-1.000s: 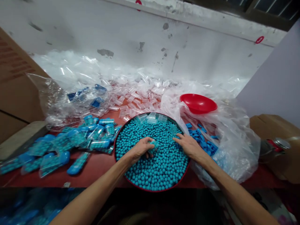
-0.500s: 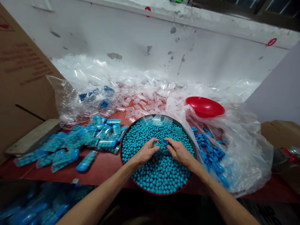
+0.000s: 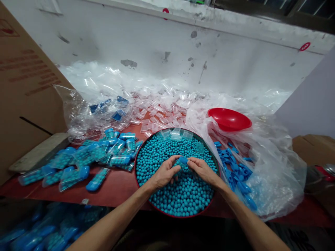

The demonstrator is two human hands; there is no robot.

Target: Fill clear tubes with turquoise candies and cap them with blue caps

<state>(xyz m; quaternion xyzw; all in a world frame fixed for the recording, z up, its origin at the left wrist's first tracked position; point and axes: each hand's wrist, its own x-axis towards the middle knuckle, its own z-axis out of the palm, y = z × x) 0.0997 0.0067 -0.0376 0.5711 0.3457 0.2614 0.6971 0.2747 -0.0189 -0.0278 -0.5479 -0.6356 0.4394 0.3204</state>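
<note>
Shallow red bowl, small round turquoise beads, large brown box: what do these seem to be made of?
Shallow red bowl: probably plastic, glossy, judging by its soft highlight. Small round turquoise beads: likely plastic, though painted wood is possible; smooth, with a faint sheen. Large brown box: apparently matte cardboard, dull with reddish print.

The fingers (image 3: 193, 161) partly hide the small blue cap (image 3: 183, 159).

Beads (image 3: 183, 198) turquoise. Held cap (image 3: 183, 159) bright blue. Bowl (image 3: 230, 120) plain red. Bench (image 3: 115, 191) reddish brown. Wall (image 3: 104, 38) white with grey patches (image 3: 129, 63). Carton (image 3: 36, 104) brown with red printed lines (image 3: 47, 73). 2 wall signs (image 3: 305, 46) red.
</note>
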